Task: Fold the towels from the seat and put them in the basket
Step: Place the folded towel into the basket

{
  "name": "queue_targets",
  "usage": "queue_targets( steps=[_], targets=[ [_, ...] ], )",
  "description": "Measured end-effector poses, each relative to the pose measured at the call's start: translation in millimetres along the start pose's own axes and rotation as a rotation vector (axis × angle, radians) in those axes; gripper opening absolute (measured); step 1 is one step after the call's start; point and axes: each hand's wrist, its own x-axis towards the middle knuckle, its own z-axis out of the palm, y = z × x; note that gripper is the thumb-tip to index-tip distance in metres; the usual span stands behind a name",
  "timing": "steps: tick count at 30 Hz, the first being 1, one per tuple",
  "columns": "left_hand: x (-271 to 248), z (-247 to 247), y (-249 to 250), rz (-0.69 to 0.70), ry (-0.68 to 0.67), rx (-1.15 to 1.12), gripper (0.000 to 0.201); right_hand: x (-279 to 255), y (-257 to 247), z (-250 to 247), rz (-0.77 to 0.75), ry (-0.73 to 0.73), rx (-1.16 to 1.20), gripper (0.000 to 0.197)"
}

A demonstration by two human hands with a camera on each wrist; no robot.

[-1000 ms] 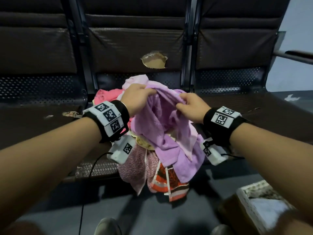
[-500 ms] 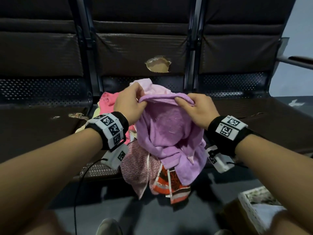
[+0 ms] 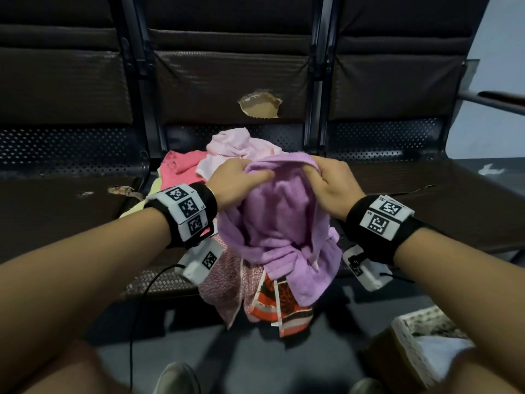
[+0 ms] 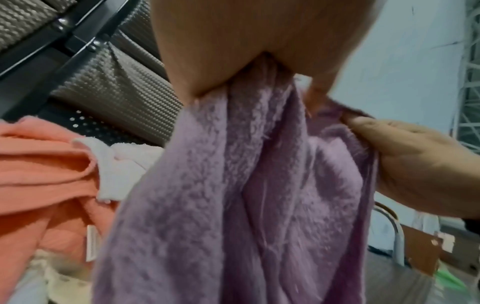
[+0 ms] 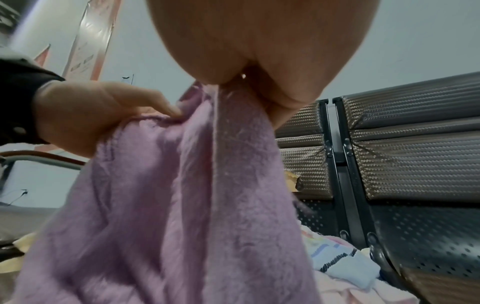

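Observation:
A lilac towel (image 3: 279, 223) hangs bunched between both hands above a heap of towels on the middle seat (image 3: 159, 282). My left hand (image 3: 238, 183) pinches its top edge on the left, and my right hand (image 3: 326, 180) grips the same edge on the right. In the left wrist view the lilac towel (image 4: 233, 205) drops from my left hand (image 4: 233, 61), with the right hand (image 4: 405, 164) holding its far edge. In the right wrist view the towel (image 5: 182, 205) falls below my right hand (image 5: 259, 61). The woven basket (image 3: 420, 336) stands on the floor at the lower right.
Pale pink (image 3: 238, 149), coral (image 3: 179, 163), mottled pink (image 3: 227, 282) and orange-patterned (image 3: 278, 305) towels lie in the heap. The dark bench has a torn backrest (image 3: 260, 105) and seats on both sides. A black cable (image 3: 136, 322) hangs below my left wrist. Shoes (image 3: 176, 378) show below.
Both hands have raised the lilac towel and worked along its top edge, moving closer together. The towel now hangs more gathered between them.

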Motion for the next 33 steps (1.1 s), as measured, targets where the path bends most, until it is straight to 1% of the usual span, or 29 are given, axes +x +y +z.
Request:
queue_targets(
  steps=[1,2,4,5,6,7,8,9,10,11,13,14,15,17,18,19,20,21,22,23,24,25,26,27,28,30,31,33],
  targets=[
    [-1.0,0.4,0.1,0.046,-0.020,0.124,0.034,0.2,1.1,-0.8,0.033,0.032,0.014,0.025],
    [-1.8,1.4,0.9,0.098,0.001,0.233,0.028,0.3,2.0,-2.1,0.066,0.066,0.044,0.020],
    [-2.0,1.7,3.1,0.154,0.132,0.340,0.012,1.1,3.2,-5.7,0.104,0.129,0.113,0.013],
    [-0.4,0.3,3.1,0.154,0.212,0.359,0.008,2.1,3.6,-7.2,0.116,0.145,0.143,0.010],
    [2.3,-2.6,2.5,0.137,0.302,0.364,0.012,2.0,3.2,-7.6,0.121,0.146,0.168,0.006],
    [4.8,-6.8,3.1,0.098,0.383,0.353,0.017,1.2,2.1,-7.8,0.112,0.136,0.177,0.007],
    [7.6,-10.5,4.1,0.045,0.442,0.328,0.016,-0.3,0.9,-7.1,0.085,0.117,0.170,0.013],
    [9.7,-14.0,6.1,-0.014,0.471,0.292,0.012,-2.3,-0.5,-5.9,0.044,0.085,0.155,0.019],
    [10.9,-16.8,8.3,-0.068,0.470,0.275,0.005,-3.7,-2.2,-4.8,-0.003,0.047,0.136,0.025],
    [10.7,-18.2,10.5,-0.108,0.448,0.273,0.006,-4.7,-4.5,-4.1,-0.050,0.003,0.105,0.030],
    [10.6,-19.8,12.5,-0.159,0.399,0.207,0.016,-5.9,-8.0,-2.1,-0.121,-0.134,0.023,0.039],
    [8.8,-20.4,15.0,-0.177,0.388,0.145,0.020,-6.2,-9.2,-0.3,-0.140,-0.239,-0.036,0.040],
    [6.9,-20.9,17.9,-0.192,0.374,0.085,0.023,-6.4,-9.3,2.1,-0.137,-0.362,-0.120,0.038],
    [6.4,-20.5,23.2,-0.212,0.369,0.010,0.020,-8.7,-5.7,7.7,-0.043,-0.580,-0.327,0.033],
    [5.8,-21.3,26.1,-0.220,0.362,-0.048,0.022,-10.8,-3.0,9.7,0.016,-0.641,-0.395,0.032],
    [6.7,-21.4,28.2,-0.238,0.346,-0.124,0.027,-12.5,-0.5,11.0,0.057,-0.656,-0.432,0.030],
    [7.8,-21.2,29.3,-0.254,0.339,-0.203,0.033,-13.0,0.7,12.0,0.076,-0.635,-0.441,0.028],
    [8.5,-21.7,28.5,-0.278,0.314,-0.226,0.035,-12.0,-0.2,12.2,0.086,-0.585,-0.431,0.029],
    [9.1,-21.3,27.6,-0.337,0.284,-0.253,0.032,-9.8,-2.0,12.3,0.091,-0.518,-0.396,0.032],
    [8.7,-21.4,28.7,-0.366,0.246,-0.266,0.030,-6.6,-6.2,12.5,0.090,-0.453,-0.341,0.033],
    [6.1,-20.9,30.9,-0.373,0.214,-0.286,0.029,-3.7,-11.5,14.2,0.079,-0.399,-0.285,0.031],
    [3.6,-19.3,34.8,-0.378,0.204,-0.375,0.022,-1.8,-17.6,17.6,0.069,-0.355,-0.239,0.024],
    [1.2,-17.9,39.2,-0.357,0.208,-0.426,0.009,-0.9,-23.5,22.0,0.059,-0.334,-0.198,0.016],
    [-1.3,-16.0,42.7,-0.326,0.214,-0.429,0.012,-0.5,-28.9,27.3,0.054,-0.333,-0.161,0.018],
    [-4.2,-13.0,48.0,-0.345,0.219,-0.500,0.021,-0.5,-33.2,32.7,0.060,-0.349,-0.126,0.027],
    [-8.6,-7.0,56.9,-0.310,0.123,-0.628,0.028,1.6,-38.9,40.5,0.104,-0.353,-0.047,0.037],
    [-10.5,-5.6,60.8,-0.278,0.095,-0.654,0.028,4.2,-39.8,41.7,0.125,-0.336,-0.006,0.038],
    [-11.5,-5.0,67.9,-0.241,0.123,-0.697,0.027,9.4,-36.3,42.2,0.150,-0.308,0.059,0.033]
  ],
)
